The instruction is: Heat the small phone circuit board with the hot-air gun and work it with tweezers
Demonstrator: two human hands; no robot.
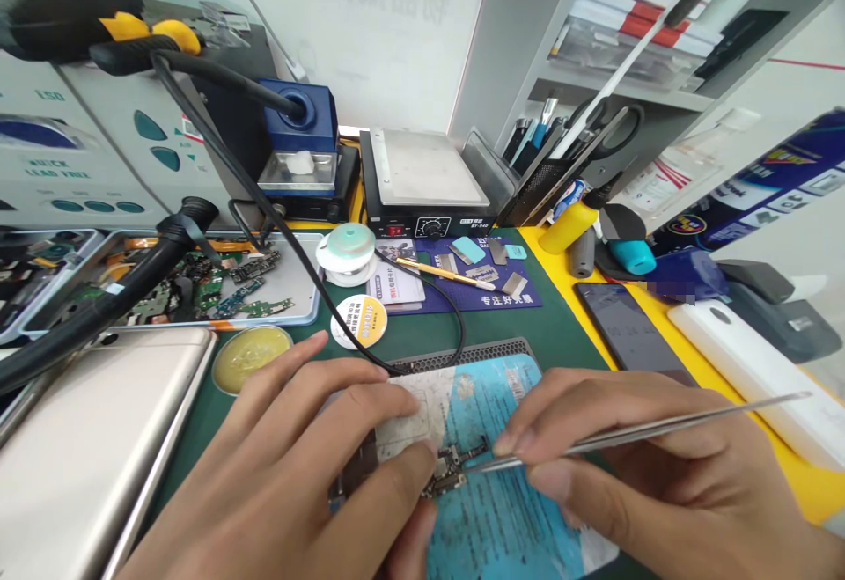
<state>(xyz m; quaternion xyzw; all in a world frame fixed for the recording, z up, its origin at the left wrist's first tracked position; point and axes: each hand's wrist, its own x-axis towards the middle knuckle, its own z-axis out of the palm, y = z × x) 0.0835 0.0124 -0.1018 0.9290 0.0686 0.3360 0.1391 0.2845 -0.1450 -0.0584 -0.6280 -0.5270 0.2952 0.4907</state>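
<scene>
My left hand (297,466) lies on the blue work mat (502,518), its thumb and forefinger pinching a small dark circuit board (455,466) at the mat's middle. My right hand (634,466) is closed on thin metal tweezers (647,430), whose tips touch the right end of the board. The tweezers' long end points up to the right. A pale card (415,408) lies on the mat just behind the board.
A tray of circuit boards (290,285), a flux tin (247,356), a solder reel (347,250) and a heating plate (422,179) stand behind. A black cable (297,254) crosses the table. A gold phone back (85,439) lies left, a dark phone (620,329) right.
</scene>
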